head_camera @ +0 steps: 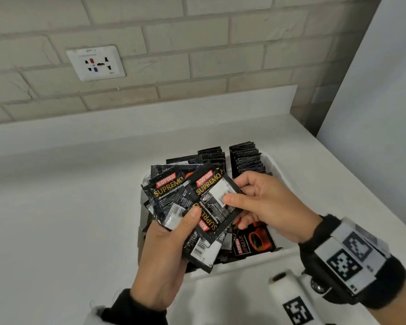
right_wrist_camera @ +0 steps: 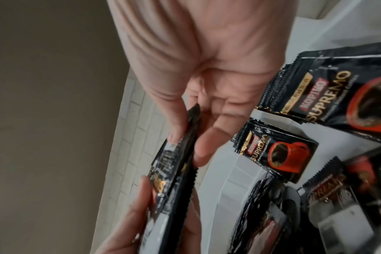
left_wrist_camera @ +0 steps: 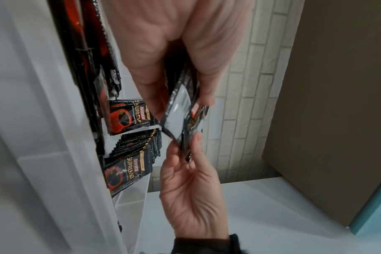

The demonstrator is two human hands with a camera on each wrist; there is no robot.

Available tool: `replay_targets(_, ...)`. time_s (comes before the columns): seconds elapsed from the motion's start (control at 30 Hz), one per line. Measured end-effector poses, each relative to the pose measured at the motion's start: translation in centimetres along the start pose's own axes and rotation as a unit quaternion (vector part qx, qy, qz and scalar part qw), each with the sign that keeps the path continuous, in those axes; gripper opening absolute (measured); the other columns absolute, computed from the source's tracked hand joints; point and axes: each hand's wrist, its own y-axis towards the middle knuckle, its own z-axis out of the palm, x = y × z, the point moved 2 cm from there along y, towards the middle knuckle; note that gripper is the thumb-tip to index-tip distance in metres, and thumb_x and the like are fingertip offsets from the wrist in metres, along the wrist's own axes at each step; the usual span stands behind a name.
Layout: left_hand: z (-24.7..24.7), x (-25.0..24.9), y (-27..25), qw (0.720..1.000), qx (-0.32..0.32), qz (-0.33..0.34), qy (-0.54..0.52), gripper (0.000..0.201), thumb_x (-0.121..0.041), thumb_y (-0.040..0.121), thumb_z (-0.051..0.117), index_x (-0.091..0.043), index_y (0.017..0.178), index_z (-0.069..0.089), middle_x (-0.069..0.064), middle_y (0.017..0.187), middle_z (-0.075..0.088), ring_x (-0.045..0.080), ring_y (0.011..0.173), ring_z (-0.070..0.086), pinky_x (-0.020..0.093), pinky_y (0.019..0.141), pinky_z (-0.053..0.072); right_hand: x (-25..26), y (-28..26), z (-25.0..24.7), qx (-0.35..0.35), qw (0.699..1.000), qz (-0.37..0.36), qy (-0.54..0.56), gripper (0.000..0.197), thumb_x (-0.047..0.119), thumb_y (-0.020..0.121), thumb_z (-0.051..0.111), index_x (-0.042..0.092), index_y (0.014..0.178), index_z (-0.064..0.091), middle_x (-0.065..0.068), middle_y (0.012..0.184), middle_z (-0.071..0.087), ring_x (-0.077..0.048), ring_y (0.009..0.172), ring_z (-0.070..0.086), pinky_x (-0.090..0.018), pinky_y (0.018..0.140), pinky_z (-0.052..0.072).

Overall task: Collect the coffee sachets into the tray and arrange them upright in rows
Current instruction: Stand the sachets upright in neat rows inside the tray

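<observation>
A white tray on the counter holds black Kopiko Supremo coffee sachets. Two upright rows of sachets stand at its far end, also visible in the left wrist view as a packed row. Loose sachets lie flat at the near end. Above the tray my left hand grips a fanned bundle of several sachets, thumb on top. My right hand pinches the top sachet of that bundle by its edge between thumb and fingers; the right wrist view shows the same pinch on the sachet edge.
The white counter runs left of the tray. A brick wall with a power socket stands behind, and a pale panel closes the right side. A wrist rig with black-and-white markers sits on my right forearm.
</observation>
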Motion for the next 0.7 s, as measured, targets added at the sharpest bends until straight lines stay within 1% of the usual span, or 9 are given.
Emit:
replay_targets(0.13, -0.1, 0.3, -0.1, 1.0, -0.022, -0.006, -0.004, 0.038, -0.011, 0.071, 0.06, -0.007, 0.109, 0.063, 0.012, 0.101, 0.072, 0.026, 0.088, 0.07, 0.033, 0.07, 0.059, -0.6, -0.4, -0.2, -0.011, 0.998, 0.028, 0.049, 0.01, 0.011, 0.085, 0.061, 0.011, 0.09, 0.053, -0.011, 0.081, 0.07, -0.018, 0.059, 0.066, -0.022, 0.047, 0.051)
replay_targets(0.23, 0.0, 0.4, -0.4, 1.0, -0.027, -0.011, 0.001, 0.038, -0.011, 0.07, 0.061, -0.008, 0.108, 0.063, 0.012, 0.099, 0.072, 0.026, 0.084, 0.071, 0.035, 0.066, 0.059, -1.2, -0.8, -0.2, -0.016, 0.998, 0.037, 0.056, 0.006, 0.01, 0.087, 0.058, 0.011, 0.09, 0.053, -0.011, 0.079, 0.07, -0.017, 0.058, 0.066, -0.022, 0.048, 0.052)
replay_targets(0.3, 0.1, 0.4, -0.5, 0.999, -0.028, -0.013, -0.003, 0.037, -0.011, 0.07, 0.062, -0.009, 0.106, 0.064, 0.012, 0.099, 0.073, 0.026, 0.083, 0.071, 0.035, 0.064, 0.059, -1.4, -1.0, 0.0, -0.017, 0.998, 0.037, 0.047, 0.004, 0.01, 0.088, 0.057, 0.01, 0.088, 0.054, -0.009, 0.078, 0.069, -0.015, 0.058, 0.065, -0.022, 0.049, 0.053)
replay_targets(0.4, 0.2, 0.4, -0.5, 0.999, -0.027, -0.018, -0.008, 0.027, -0.014, 0.071, 0.061, -0.017, 0.097, 0.069, 0.011, 0.099, 0.073, 0.026, 0.085, 0.071, 0.042, 0.071, 0.059, -1.6, -1.4, 0.3, -0.005, 1.0, 0.017, 0.001, 0.007, 0.01, 0.087, 0.059, 0.011, 0.081, 0.055, 0.001, 0.071, 0.069, -0.01, 0.058, 0.064, -0.023, 0.051, 0.053)
replay_targets(0.47, 0.3, 0.3, -0.6, 0.999, -0.028, -0.029, -0.016, 0.02, -0.016, 0.072, 0.061, -0.022, 0.087, 0.074, 0.009, 0.096, 0.074, 0.024, 0.083, 0.071, 0.044, 0.074, 0.057, -1.6, -1.6, 0.7, -0.001, 0.999, 0.001, -0.045, 0.011, 0.013, 0.085, 0.061, 0.013, 0.076, 0.056, 0.006, 0.065, 0.067, -0.01, 0.057, 0.062, -0.029, 0.056, 0.053)
replay_targets(0.53, 0.5, 0.4, -0.7, 0.998, -0.032, -0.038, -0.027, 0.019, -0.016, 0.073, 0.061, -0.027, 0.079, 0.076, 0.009, 0.093, 0.074, 0.023, 0.08, 0.071, 0.046, 0.075, 0.056, -1.6, -1.8, 0.9, 0.004, 0.996, -0.011, -0.086, 0.011, 0.019, 0.083, 0.064, 0.016, 0.074, 0.059, 0.005, 0.067, 0.068, -0.018, 0.058, 0.061, -0.039, 0.064, 0.053)
replay_targets(0.57, 0.5, 0.5, -0.7, 0.998, -0.04, -0.04, -0.035, 0.02, -0.014, 0.075, 0.061, -0.027, 0.077, 0.076, 0.009, 0.091, 0.074, 0.023, 0.078, 0.071, 0.047, 0.076, 0.056, -1.5, -1.9, 0.9, 0.009, 0.995, -0.014, -0.099, 0.011, 0.023, 0.082, 0.064, 0.018, 0.073, 0.06, 0.004, 0.069, 0.069, -0.021, 0.059, 0.062, -0.043, 0.067, 0.053)
replay_targets(0.63, 0.3, 0.6, -0.7, 0.996, -0.063, -0.045, -0.048, 0.022, -0.011, 0.079, 0.06, -0.025, 0.075, 0.076, 0.009, 0.09, 0.074, 0.023, 0.075, 0.071, 0.046, 0.078, 0.054, -1.4, -1.9, 0.7, 0.01, 0.994, -0.019, -0.106, 0.009, 0.026, 0.082, 0.064, 0.021, 0.074, 0.063, 0.003, 0.072, 0.07, -0.022, 0.062, 0.063, -0.044, 0.069, 0.053)
replay_targets(0.7, 0.0, 0.7, -0.7, 0.994, -0.082, -0.051, -0.046, 0.019, -0.012, 0.079, 0.06, -0.022, 0.077, 0.076, 0.009, 0.091, 0.074, 0.022, 0.074, 0.071, 0.046, 0.077, 0.054, -1.0, -1.9, 0.2, -0.02, 0.994, -0.035, -0.103, 0.008, 0.024, 0.084, 0.061, 0.021, 0.077, 0.064, 0.0, 0.077, 0.07, -0.022, 0.062, 0.062, -0.042, 0.065, 0.052)
